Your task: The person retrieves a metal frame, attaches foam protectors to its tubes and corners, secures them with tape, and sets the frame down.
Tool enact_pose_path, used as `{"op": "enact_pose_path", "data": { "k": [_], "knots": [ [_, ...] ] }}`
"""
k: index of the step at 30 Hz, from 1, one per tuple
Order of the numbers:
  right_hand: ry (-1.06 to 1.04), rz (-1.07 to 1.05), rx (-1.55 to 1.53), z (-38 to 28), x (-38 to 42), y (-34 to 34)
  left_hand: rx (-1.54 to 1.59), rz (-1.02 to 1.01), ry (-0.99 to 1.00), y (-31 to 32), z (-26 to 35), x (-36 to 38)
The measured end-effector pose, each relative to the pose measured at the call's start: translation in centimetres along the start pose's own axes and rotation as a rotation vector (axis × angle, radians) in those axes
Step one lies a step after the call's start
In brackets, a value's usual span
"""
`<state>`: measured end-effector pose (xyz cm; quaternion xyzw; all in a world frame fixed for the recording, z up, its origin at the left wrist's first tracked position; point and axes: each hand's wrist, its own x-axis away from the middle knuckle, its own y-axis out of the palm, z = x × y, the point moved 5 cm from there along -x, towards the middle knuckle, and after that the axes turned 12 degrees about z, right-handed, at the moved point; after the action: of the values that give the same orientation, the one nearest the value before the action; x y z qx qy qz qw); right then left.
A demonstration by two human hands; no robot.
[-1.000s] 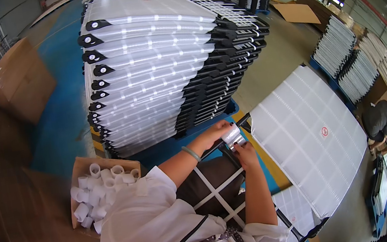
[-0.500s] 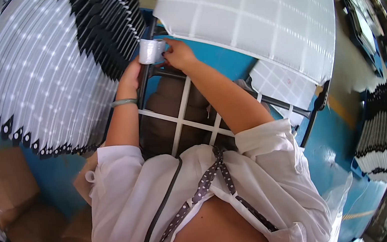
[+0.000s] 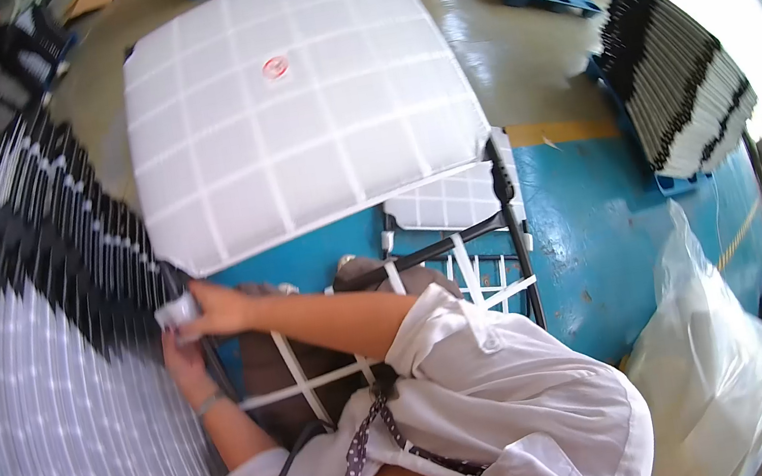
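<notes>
At left of frame, our right hand (image 3: 218,309) and left hand (image 3: 178,355) both grip a white roll (image 3: 178,311), wrapping the black frame tube (image 3: 212,364); next needs steady tension.

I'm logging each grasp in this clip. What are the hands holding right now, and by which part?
Both the right hand and the left hand hold a small white roll by its sides, against the black frame tube.

Glossy floor, matt mesh

The blue floor (image 3: 597,214) shone glossy; the white panel (image 3: 290,103) looked like matt woven mesh, its frame (image 3: 509,218) dark metal.
</notes>
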<state>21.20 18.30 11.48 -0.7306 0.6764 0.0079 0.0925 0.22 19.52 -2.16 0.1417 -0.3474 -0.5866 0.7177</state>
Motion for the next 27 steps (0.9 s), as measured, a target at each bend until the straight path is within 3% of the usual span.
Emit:
{"op": "enact_pose_path", "data": {
  "k": [3, 4, 7, 11, 12, 13, 14, 15, 16, 17, 20, 23, 25, 27],
  "knots": [
    [-0.023, 0.214, 0.146, 0.1, -0.2, 1.6, 0.007, -0.034, -0.016, 0.5, 0.8, 0.2],
    [-0.057, 0.239, 0.137, 0.3, -0.5, 1.9, -0.051, 0.05, 0.032, 2.1, 1.5, 1.1],
    [-0.041, 0.167, 0.124, 0.3, -0.4, 1.7, -0.111, -0.073, 0.123, 4.5, 2.3, 2.7],
    [-0.021, 0.094, 0.074, 0.5, 0.1, 2.1, -0.055, -0.07, 0.365, 2.7, 3.2, 3.8],
    [-0.057, 0.105, 0.039, 0.3, 0.2, 2.1, 0.169, -0.117, 0.27, 4.0, 4.4, 6.3],
    [0.049, 0.069, -0.032, 0.8, -0.2, 2.2, 0.455, -0.421, 0.211, 6.8, 6.2, 8.8],
    [0.16, 0.034, -0.105, 1.3, -0.4, 2.5, 0.595, -0.594, 0.289, 7.6, 8.2, 10.8],
    [0.271, -0.001, -0.176, 1.8, -0.6, 2.6, 0.615, -0.692, 0.421, 8.8, 10.1, 12.9],
    [0.334, -0.049, -0.292, 1.8, -0.6, 2.9, 0.56, -0.696, 0.421, 8.4, 10.9, 14.0],
    [0.311, -0.072, -0.299, 1.5, -0.4, 3.0, 0.507, -0.699, 0.424, 7.9, 11.4, 14.9],
    [0.241, -0.128, -0.345, -1.8, 1.1, 3.7, 0.414, -0.454, 0.481, 10.4, 9.9, 17.4],
    [-0.002, -0.146, -0.32, -3.5, 2.6, 6.1, 0.472, -0.624, 0.385, 13.1, 7.4, 17.2],
    [0.083, -0.35, -0.292, -3.4, 3.8, 7.2, 0.453, -0.519, 0.33, 13.8, 5.7, 16.0],
    [-0.241, -0.326, -0.154, -2.1, 3.7, 9.0, 0.433, -0.586, 0.242, 16.2, 5.0, 16.2]
  ]
}}
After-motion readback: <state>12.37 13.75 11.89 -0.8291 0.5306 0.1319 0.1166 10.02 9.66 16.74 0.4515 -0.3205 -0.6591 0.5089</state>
